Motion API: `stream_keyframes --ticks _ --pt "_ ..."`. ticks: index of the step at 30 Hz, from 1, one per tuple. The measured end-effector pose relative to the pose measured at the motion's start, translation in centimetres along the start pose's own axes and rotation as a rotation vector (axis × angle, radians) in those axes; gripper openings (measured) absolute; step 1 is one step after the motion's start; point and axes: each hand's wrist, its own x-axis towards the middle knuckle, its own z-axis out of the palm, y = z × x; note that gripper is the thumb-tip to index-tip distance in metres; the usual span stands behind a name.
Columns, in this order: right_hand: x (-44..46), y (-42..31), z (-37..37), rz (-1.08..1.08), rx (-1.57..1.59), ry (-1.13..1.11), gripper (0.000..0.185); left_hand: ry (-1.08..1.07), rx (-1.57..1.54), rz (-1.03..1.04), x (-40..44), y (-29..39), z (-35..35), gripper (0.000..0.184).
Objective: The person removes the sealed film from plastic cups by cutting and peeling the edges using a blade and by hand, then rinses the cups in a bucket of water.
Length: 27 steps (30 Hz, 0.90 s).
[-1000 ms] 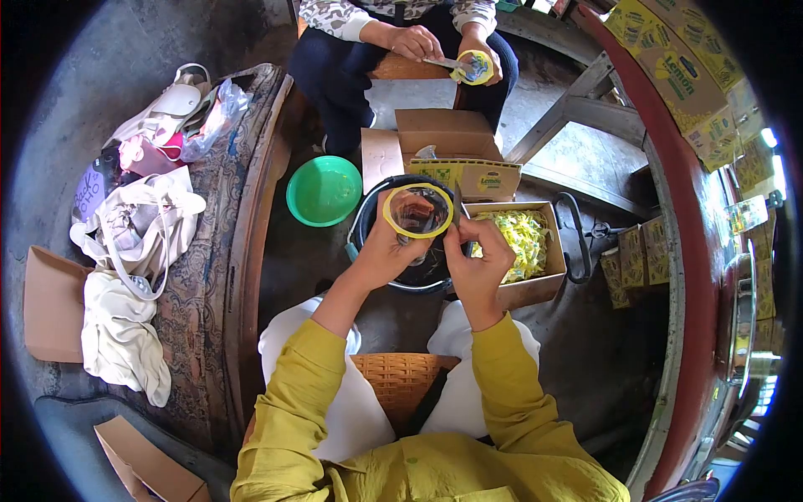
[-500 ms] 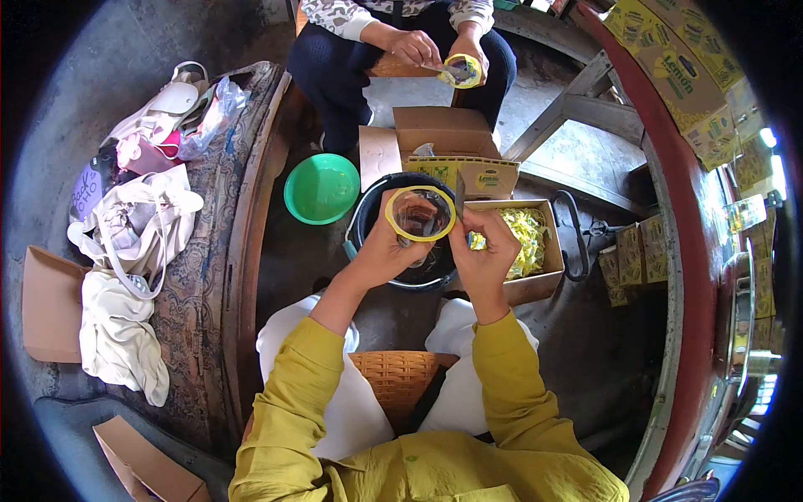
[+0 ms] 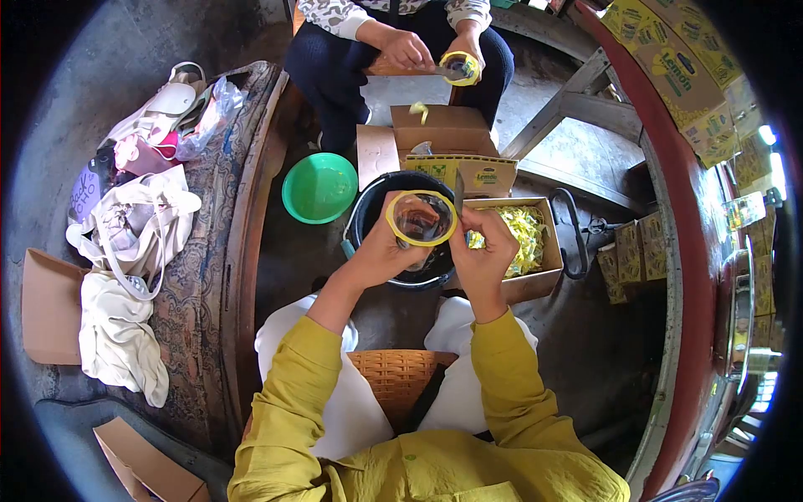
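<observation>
Left hand wrapped round cup, held over bucket, inside its right edge. Right hand pinching blade, tip up, beside cup's rim. Pressing too hard might slip blade toward left hand.

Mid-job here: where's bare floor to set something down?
Widest: the dark floor, bordered by the box of yellow scraps, right knee and red counter. A smaller patch lies between green basin, bench and left knee. Crowded: beneath the left hand and right hand, where bucket, scrap box and open carton sit close.
</observation>
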Motion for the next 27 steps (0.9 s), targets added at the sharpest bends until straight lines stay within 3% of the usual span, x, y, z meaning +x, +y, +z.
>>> stream_keyframes --ticks 12,27 --pt "-0.5 -0.3 0.3 0.019 0.01 -0.003 0.017 0.124 -0.039 -0.086 0.3 -0.2 0.4 0.054" --pt "-0.3 -0.3 0.2 -0.007 0.013 -0.009 0.019 -0.003 -0.026 -0.087 -0.1 0.6 -0.1 0.058"
